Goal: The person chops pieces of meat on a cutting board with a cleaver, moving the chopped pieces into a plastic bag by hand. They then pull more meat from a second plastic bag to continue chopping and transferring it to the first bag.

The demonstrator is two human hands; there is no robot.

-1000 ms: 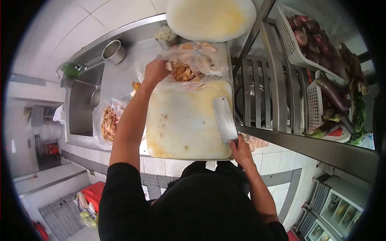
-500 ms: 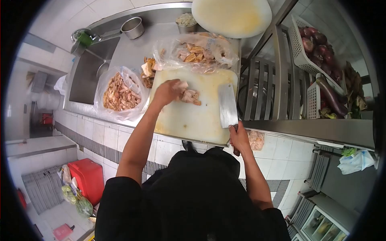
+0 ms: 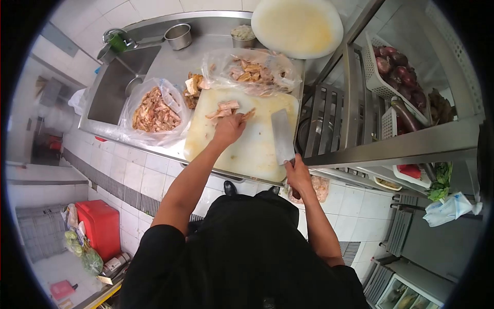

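Fingers of the left hand (image 3: 230,129) curl down at the meat pieces (image 3: 227,108), though whether they pinch any cannot be told; the right hand (image 3: 298,176) clasps the cleaver (image 3: 282,136) by its handle. Pale pink with browned edges, the pieces lie on the board (image 3: 247,152) just beyond the left fingertips. They look light, soft, probably slippery, best gripped at the thick middle.

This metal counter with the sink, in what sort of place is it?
Probably a commercial kitchen: the long metal counter has a built-in sink, a large cutting board and a cleaver.
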